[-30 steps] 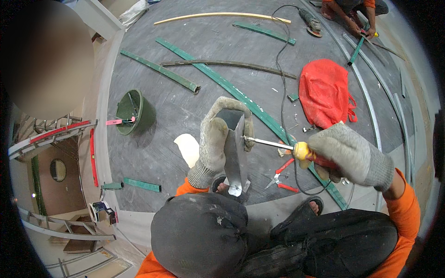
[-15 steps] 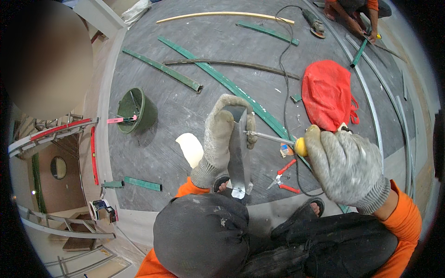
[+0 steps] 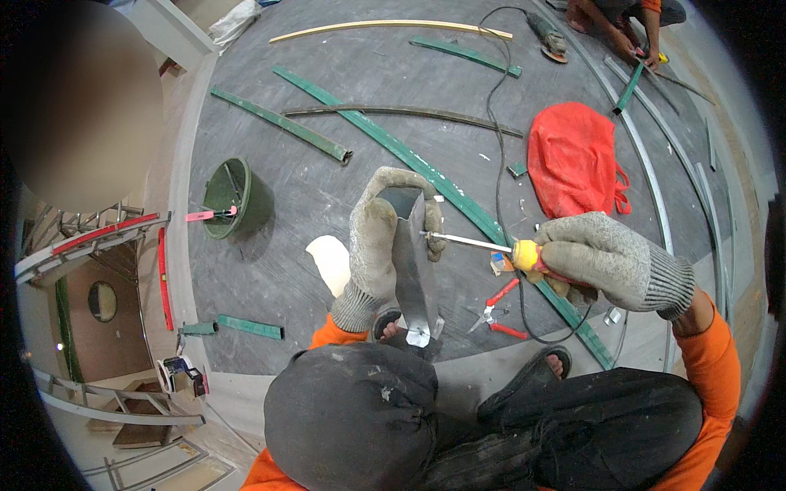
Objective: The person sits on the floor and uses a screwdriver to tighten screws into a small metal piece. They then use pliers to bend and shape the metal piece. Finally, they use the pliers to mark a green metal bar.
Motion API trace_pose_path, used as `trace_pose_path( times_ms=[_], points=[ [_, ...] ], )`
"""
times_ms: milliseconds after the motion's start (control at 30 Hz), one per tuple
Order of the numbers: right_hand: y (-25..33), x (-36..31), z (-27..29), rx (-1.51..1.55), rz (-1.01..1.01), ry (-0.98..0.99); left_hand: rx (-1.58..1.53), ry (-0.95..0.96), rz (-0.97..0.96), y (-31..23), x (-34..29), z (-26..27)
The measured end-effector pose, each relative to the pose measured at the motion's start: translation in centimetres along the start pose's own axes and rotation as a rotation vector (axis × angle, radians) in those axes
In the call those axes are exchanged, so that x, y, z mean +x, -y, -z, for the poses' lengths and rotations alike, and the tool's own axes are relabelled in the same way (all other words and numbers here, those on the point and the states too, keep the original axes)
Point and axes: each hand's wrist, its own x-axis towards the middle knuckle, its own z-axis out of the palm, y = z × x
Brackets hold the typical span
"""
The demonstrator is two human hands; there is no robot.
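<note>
My left hand (image 3: 372, 245), in a grey work glove, wraps round the upper end of a grey metal channel (image 3: 415, 286) standing upright between my feet. In my right hand (image 3: 610, 258), also gloved, is a screwdriver (image 3: 475, 242) with a yellow and red handle. Its shaft points left, and the tip meets a small screw-like piece on the channel's right side, close to my left fingers. Red-handled snips (image 3: 494, 313) lie on the floor below the shaft.
A red cloth bag (image 3: 573, 159) lies beyond my right hand, beside a black cord. Green metal strips (image 3: 401, 151) cross the floor. A green bucket (image 3: 250, 200) stands left. An angle grinder (image 3: 547, 37) lies far right, near another person's hands (image 3: 643, 57) holding a green piece.
My right hand has turned about the screwdriver handle and moved slightly up, uncovering more of the handle. The screwdriver tip stays at the channel, and the view has shifted a little.
</note>
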Motion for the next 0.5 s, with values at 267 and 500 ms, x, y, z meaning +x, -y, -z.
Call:
trace_pose_path(
  times_ms=[267,500],
  points=[
    [0.3,0.3,-1.3,-0.144,0.104,-0.204,-0.025,-0.056,0.09,-0.4,0.1,-0.3],
    [1.7,-0.1,-1.9,-0.905,0.266,-0.25,-0.077,-0.032,0.105,-0.4,0.2,0.3]
  ],
)
